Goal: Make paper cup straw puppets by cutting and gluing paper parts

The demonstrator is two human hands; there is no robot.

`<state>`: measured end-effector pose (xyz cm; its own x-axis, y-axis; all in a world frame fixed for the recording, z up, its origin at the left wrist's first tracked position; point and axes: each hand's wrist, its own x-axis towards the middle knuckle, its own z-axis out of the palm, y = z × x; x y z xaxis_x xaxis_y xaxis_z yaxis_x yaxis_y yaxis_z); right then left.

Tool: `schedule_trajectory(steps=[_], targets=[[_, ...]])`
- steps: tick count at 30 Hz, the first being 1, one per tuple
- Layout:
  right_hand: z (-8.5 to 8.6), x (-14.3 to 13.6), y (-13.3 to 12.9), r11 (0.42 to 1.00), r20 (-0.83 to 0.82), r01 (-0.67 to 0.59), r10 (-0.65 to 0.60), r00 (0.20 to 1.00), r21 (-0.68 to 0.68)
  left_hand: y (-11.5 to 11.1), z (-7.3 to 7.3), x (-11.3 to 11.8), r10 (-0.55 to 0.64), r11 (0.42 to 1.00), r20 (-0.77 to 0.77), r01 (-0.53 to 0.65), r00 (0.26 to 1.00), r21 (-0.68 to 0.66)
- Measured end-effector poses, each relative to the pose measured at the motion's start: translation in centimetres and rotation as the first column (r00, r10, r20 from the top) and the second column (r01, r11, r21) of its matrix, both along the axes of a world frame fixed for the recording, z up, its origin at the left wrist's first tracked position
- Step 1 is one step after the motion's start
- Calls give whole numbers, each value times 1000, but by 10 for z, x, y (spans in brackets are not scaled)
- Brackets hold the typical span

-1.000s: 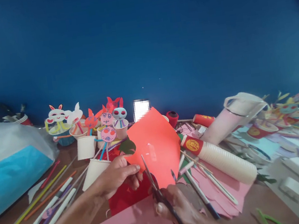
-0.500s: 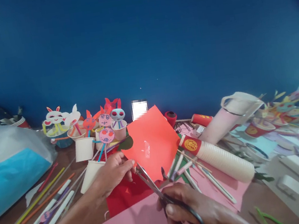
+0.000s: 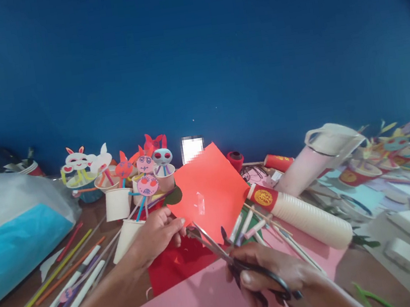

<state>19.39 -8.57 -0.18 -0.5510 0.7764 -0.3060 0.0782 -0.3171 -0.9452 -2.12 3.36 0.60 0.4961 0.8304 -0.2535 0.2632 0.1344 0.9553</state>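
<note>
My left hand (image 3: pixel 163 235) pinches the lower left corner of an orange-red sheet of paper (image 3: pixel 210 188), holding it up at an angle. A curved notch is cut from the sheet's left edge, and a shiny clear patch shows near its middle. Black-handled scissors (image 3: pixel 215 246) sit in my right hand (image 3: pixel 265 272), fingers through the loops. The blades are parted and reach the paper's lower edge, close to my left fingertips. Below lie a dark red sheet (image 3: pixel 168 270) and a pink sheet (image 3: pixel 165 306).
Paper cups (image 3: pixel 118 203) with animal-face puppets stand at the back left. A stack of cups (image 3: pixel 311 220) lies on its side at right, near a leaning pitcher (image 3: pixel 305 159). Pens and sticks (image 3: pixel 62 295) cover the left side, beside a plastic bag (image 3: pixel 19 240). A blue wall (image 3: pixel 191 59) rises behind.
My right hand with the scissors has shifted slightly right and outward from the paper. My left hand keeps its pinch on the sheet, nearly unmoved.
</note>
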Motion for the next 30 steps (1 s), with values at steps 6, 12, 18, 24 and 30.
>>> schedule_trajectory(steps=[6, 12, 18, 24, 30], targets=[[-7, 6, 5, 1000, -17, 19, -20, 1000, -12, -1, 1, 1, -19, 999, 8, 19, 1000, -33], [-6, 2, 7, 998, -10, 68, -68, 998, -3, 1, -3, 0, -12, 995, 70, 19, 997, -99], [-24, -5, 8, 990, 18, 124, -126, 992, 73, 0, -7, 4, -47, 971, 129, 75, 990, -227], [-33, -6, 9, 978, 41, 174, -179, 983, 114, -3, -8, 6, -118, 974, 95, 134, 988, -181], [-31, -3, 12, 980, 53, 191, -194, 980, 65, -6, -6, 7, -159, 960, 73, 171, 985, -221]])
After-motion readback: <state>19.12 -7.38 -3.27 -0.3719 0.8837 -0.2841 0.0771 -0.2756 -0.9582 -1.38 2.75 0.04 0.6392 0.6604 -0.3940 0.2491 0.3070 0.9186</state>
